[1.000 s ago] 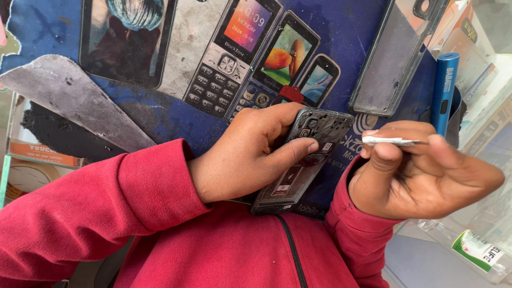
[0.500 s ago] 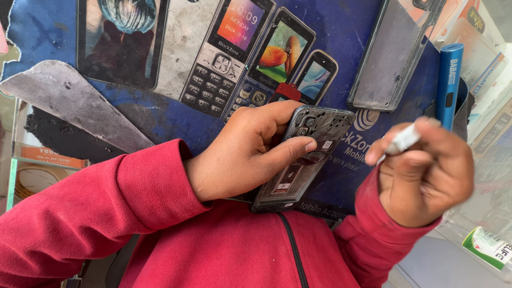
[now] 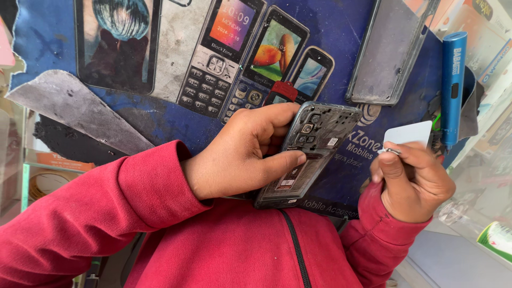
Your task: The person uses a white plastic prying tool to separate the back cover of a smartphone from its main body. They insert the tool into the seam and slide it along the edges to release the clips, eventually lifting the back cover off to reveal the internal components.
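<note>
Nearest to us is our red jacket [image 3: 224, 250] with its dark zipper [image 3: 296, 250] running down the middle, both sleeves coming up into view. Just past that, our left hand [image 3: 242, 154] is wrapped around an opened-up phone [image 3: 309, 152], back cover off so we can see the camera modules and the insides. Our thumb lies across its middle and the fingers curl over the far left edge, so that hand is closed firmly on it. The phone sits tilted, top end pointing far-right.

Off to the right, our right hand [image 3: 413, 181] is mostly curled shut, pinching a thin white plastic card [image 3: 409, 133] between thumb and fingers. The card is close to the phone but not touching it.

Further back everything rests on a worn blue mat [image 3: 346, 32] printed with pictures of keypad phones. A grey phone back cover [image 3: 392, 50] lies at the far right, and just right of that is a blue pen-shaped tool [image 3: 452, 85]. A grey torn patch [image 3: 74, 112] shows on the left.
</note>
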